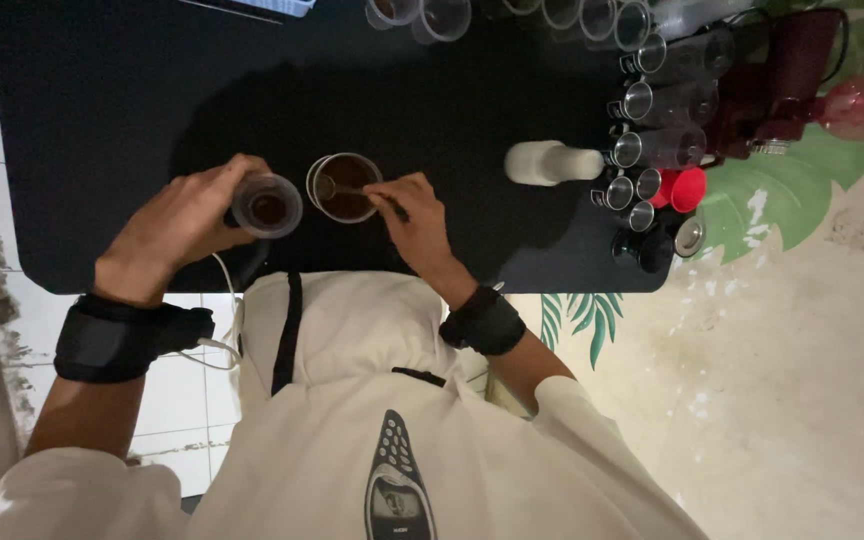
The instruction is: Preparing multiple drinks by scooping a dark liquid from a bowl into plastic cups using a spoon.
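Cup [344, 188] of dark liquid is sitting on the black table [102, 120], close to its near edge and right in front of the person. The right hand [417, 222] is pinching a thin spoon [352, 191] between narrow fingers, and the spoon's tip is dipping into the liquid. The left hand [180, 222] is wrapping around a small clear plastic cup [267, 205] just beside the first one, holding it a little tilted with a bit of dark liquid showing at the bottom; the two rims are nearly touching.

Several things could go wrong from here, as a judgement. The cup being stirred is standing free, with no hand steadying it, so a firm push of the spoon against its wall could be tipping it toward the table edge and the pale apron [352, 340] below. The held cup is thin and soft-looking, so a tighter squeeze could be buckling it and slopping what is left. Crowding the two rims could be knocking one against the other.

Well apart, at the far right of the table, a white bottle [552, 162] is lying on its side next to rows of clear jars [667, 100] and a red cup [687, 188].
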